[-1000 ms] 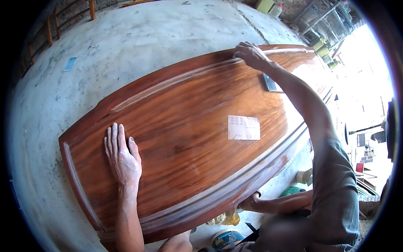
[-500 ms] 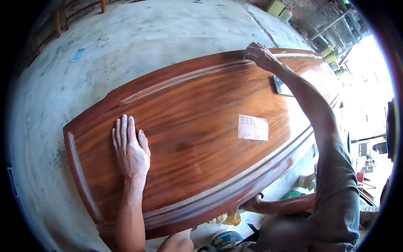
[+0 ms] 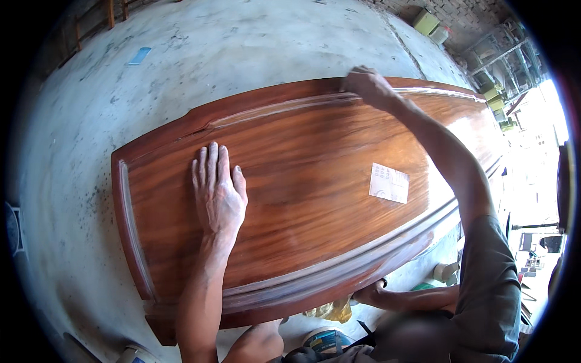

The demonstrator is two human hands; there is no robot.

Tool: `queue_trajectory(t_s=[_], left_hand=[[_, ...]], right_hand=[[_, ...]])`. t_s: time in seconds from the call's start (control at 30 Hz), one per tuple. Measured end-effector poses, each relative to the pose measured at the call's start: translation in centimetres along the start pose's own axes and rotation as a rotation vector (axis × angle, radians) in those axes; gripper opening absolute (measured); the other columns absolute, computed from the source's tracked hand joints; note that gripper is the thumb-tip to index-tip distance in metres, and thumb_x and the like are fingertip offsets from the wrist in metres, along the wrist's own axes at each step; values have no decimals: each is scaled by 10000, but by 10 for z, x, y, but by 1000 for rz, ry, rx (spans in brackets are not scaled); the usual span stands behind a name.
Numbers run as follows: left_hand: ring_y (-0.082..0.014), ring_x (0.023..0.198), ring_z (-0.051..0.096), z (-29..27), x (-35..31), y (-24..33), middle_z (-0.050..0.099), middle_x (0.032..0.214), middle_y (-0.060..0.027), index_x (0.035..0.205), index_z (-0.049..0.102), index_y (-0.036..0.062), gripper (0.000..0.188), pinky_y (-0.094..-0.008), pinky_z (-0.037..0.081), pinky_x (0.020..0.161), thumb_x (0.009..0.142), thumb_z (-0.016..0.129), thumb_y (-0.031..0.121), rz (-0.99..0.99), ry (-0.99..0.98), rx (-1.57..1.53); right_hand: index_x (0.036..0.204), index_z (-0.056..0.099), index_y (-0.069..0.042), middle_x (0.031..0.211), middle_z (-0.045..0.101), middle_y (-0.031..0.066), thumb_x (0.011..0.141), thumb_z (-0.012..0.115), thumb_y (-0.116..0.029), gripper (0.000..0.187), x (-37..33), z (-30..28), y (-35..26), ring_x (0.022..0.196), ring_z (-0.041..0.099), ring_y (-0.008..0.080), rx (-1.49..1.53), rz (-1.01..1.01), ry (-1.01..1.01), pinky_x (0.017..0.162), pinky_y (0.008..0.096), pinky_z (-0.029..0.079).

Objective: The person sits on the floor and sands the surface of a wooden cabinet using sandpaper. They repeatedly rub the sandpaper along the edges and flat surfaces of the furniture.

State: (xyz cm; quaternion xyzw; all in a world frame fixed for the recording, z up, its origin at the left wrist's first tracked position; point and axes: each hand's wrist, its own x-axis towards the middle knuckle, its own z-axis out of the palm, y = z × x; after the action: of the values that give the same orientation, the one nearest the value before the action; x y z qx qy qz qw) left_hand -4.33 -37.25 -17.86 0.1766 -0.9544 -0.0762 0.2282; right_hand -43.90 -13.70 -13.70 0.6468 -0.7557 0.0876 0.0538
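Observation:
A large reddish-brown wooden panel (image 3: 290, 199) with a raised frame and whitish, dusty grooves lies flat in front of me. My left hand (image 3: 219, 193) rests palm down on its left part, fingers stretched out and dusted pale. At the far edge, my right hand (image 3: 370, 88) is closed, its curled fingers against the raised moulding. Whatever those fingers hold, if anything, is hidden. Right of the middle, between my arms, a pale printed square of paper (image 3: 389, 183), looking like the back of sandpaper, lies on the wood.
Below the near edge are a yellowish plastic bag (image 3: 333, 311) and a bucket (image 3: 327, 340), close to my legs. A blue strip (image 3: 140, 56) lies on the grey concrete floor (image 3: 260, 45). Containers (image 3: 426, 22) and a metal rack (image 3: 505, 57) stand at the back right.
The view has shifted, so the panel sits farther right. My right hand has moved left along the far moulding. The phone seen earlier beside my right forearm is now hidden.

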Motion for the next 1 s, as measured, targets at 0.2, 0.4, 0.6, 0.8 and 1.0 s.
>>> queue_trajectory(t_s=[0.2,0.4,0.6,0.8,1.0], left_hand=[[-400,1421,431,-1,-3,-5,514,1497,-208,1403,554,-23,454,-520,305,1209,1028,533,232,-8,19,-16],[-400,1400,453,-3,-2,-5,515,1489,-217,1384,565,-34,455,-528,321,1200,1018,539,236,-14,38,-9],[-386,1402,457,5,1,-2,512,1493,-218,1394,557,-31,462,-523,329,1198,1024,537,246,-4,41,-44],[-380,1403,456,-4,-4,-8,521,1484,-220,1372,579,-28,455,-515,328,1200,1009,564,246,-34,43,-35],[-378,1393,469,1,-3,-6,543,1460,-216,1364,589,-25,453,-514,332,1199,1008,570,255,-16,66,-42]], right_hand=[[1041,742,-205,1114,676,4,918,614,-208,178,112,56,-110,1138,595,218,24,-57,65,977,420,493],[1016,762,-186,1098,717,4,938,646,-169,141,54,25,-54,1107,636,210,-6,-19,-31,991,384,520],[1018,752,-170,1070,714,40,924,658,-287,177,145,77,-131,1090,642,255,85,-77,84,970,390,527],[993,766,-169,1060,729,35,928,663,-209,128,120,47,-105,1053,667,254,-47,-259,74,937,407,555],[1044,748,-160,1059,731,60,952,623,-273,193,176,60,-176,1013,683,289,205,-11,10,937,412,556]])
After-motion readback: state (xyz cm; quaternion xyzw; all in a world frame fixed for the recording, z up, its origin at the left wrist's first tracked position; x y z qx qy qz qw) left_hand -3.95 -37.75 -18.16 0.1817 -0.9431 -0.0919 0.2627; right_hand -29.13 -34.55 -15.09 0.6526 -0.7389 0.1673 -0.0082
